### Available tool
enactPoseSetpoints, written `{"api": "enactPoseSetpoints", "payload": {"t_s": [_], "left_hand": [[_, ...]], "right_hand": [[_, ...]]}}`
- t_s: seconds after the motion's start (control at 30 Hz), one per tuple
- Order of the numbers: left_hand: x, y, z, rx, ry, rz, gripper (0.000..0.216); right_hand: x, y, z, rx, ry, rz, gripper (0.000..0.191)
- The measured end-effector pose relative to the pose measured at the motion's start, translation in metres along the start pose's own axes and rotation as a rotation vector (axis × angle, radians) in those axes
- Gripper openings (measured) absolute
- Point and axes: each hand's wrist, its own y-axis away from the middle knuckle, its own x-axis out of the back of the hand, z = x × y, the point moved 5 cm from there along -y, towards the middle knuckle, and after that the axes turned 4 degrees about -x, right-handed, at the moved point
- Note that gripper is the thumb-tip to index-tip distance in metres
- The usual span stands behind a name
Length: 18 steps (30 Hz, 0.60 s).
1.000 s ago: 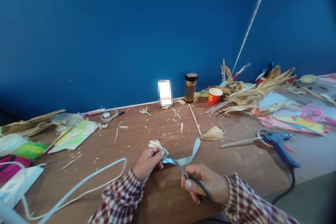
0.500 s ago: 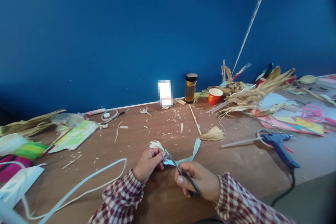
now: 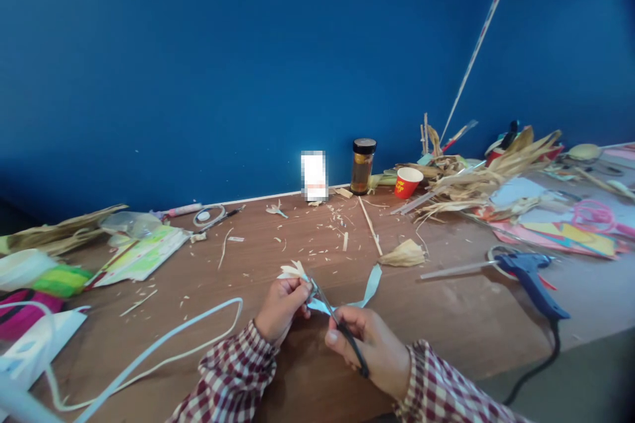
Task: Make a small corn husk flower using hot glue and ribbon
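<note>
My left hand [image 3: 281,308] is closed in a pinch on a small cream husk flower [image 3: 293,271], held just above the brown table [image 3: 446,317]. My right hand [image 3: 370,346] is wrapped round the black handles of a pair of scissors [image 3: 337,326]. The blades point up and left at the base of the flower. A pale blue ribbon [image 3: 367,287] runs from under the flower to the right and curls upward. Both sleeves are red and white check.
A blue glue gun [image 3: 530,275] with a black cord lies at the right. Dry husks [image 3: 476,178], a red paper cup [image 3: 407,182] and a dark-lidded jar [image 3: 362,166] stand at the back. A husk piece [image 3: 404,253], white strips [image 3: 149,350] and coloured papers [image 3: 141,254] lie around.
My right hand with the scissors has moved left, closer to my left hand and the flower. The left hand has hardly moved.
</note>
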Motion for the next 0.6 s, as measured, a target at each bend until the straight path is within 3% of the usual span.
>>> {"api": "enactPoseSetpoints", "payload": {"t_s": [0.27,0.6], "left_hand": [[0.001,-0.002,-0.009,-0.011,-0.087,-0.072,0.027],[-0.003,0.0,-0.012,0.004,-0.121,-0.051,0.026]], "right_hand": [[0.014,0.011,0.0,-0.067,0.058,0.045,0.036],[0.0,0.007,-0.004,-0.115,-0.126,0.027,0.045]]}}
